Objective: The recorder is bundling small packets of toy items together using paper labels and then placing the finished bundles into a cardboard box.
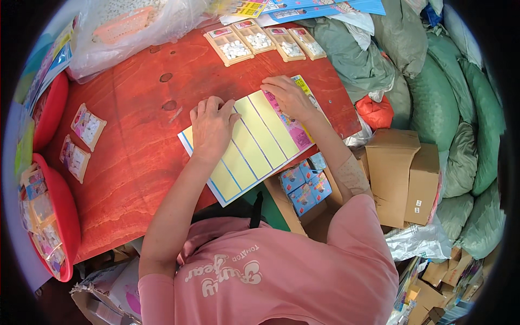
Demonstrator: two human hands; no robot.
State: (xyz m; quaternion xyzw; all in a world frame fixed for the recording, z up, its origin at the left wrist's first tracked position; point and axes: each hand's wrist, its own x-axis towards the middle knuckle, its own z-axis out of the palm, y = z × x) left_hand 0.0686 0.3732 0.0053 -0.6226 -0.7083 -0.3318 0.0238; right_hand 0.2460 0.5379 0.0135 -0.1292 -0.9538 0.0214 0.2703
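Observation:
A yellow sheet (254, 146), divided into strips by blue lines, lies on the red wooden table (135, 162) and overhangs its near edge. My left hand (211, 127) lies flat on the sheet's left part, fingers spread, pressing it down. My right hand (287, 97) is at the sheet's far corner, fingers curled over its edge. A pink and yellow printed card (297, 131) shows beneath the sheet on the right side.
Several open trays of white pieces (234, 47) line the far table edge beside a plastic bag (124, 27). Two small packets (86, 125) and red basins (65, 216) sit left. Blue packets in a box (306, 184), cardboard boxes (401, 173) and green sacks (460, 108) are at right.

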